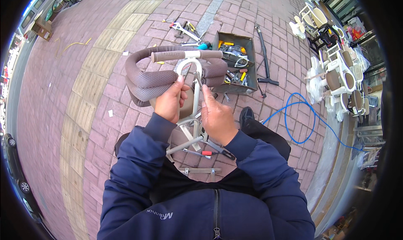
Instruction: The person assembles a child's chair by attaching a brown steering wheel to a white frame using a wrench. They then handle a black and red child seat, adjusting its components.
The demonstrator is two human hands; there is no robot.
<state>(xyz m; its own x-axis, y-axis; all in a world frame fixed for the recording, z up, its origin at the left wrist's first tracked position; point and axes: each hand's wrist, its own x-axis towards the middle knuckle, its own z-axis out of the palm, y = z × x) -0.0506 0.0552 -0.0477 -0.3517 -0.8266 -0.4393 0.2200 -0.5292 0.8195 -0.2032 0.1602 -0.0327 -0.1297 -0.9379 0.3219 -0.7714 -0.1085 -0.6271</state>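
Between my knees stands the white frame (196,98) of a child's tricycle or pushchair; its exact kind is unclear. On top is a brown-gripped handlebar (187,55) with a white arch (189,63) below it. A brown padded guard ring (147,78) curves around the left and the back. My left hand (168,102) is closed, with its thumb pressed at the arch's left end. My right hand (217,117) is closed at the arch's right end, its index finger stretched forward along a thin, metallic-looking piece (199,78) that I cannot make out.
Beyond the frame, a metal toolbox (255,72) holds many hand tools, with loose wrenches (184,32) beside it. A black pump-like tool (263,51) and a blue hose (286,114) lie right. White-and-brown child seats (340,74) line the right side. A red-handled tool (207,153) lies below the frame.
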